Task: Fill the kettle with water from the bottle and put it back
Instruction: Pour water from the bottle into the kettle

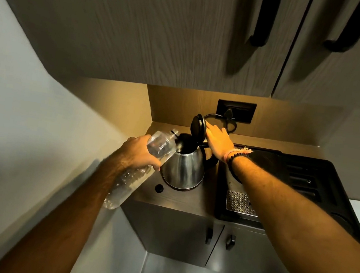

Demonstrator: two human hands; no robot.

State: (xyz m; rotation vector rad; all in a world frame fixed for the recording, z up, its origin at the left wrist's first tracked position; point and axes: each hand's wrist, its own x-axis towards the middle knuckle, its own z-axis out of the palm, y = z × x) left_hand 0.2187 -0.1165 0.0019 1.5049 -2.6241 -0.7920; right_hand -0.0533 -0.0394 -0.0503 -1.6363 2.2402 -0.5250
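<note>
A steel kettle (183,167) stands on its base on the small counter (188,199), its black lid (197,127) flipped up and the mouth uncovered. My left hand (138,153) grips a clear plastic bottle (161,144) around its middle, tilted so the uncapped neck points up toward the kettle's rim, just left of the opening. My right hand (219,143) rests flat with fingers stretched against the raised lid and the top of the black handle. A small black cap (159,188) lies on the counter in front of the kettle.
A black appliance with a perforated drip tray (240,202) fills the counter to the right. A wall socket (236,111) with the kettle's cord sits behind. Upper cabinets with black handles (262,15) hang overhead, and a wall stands close on the left.
</note>
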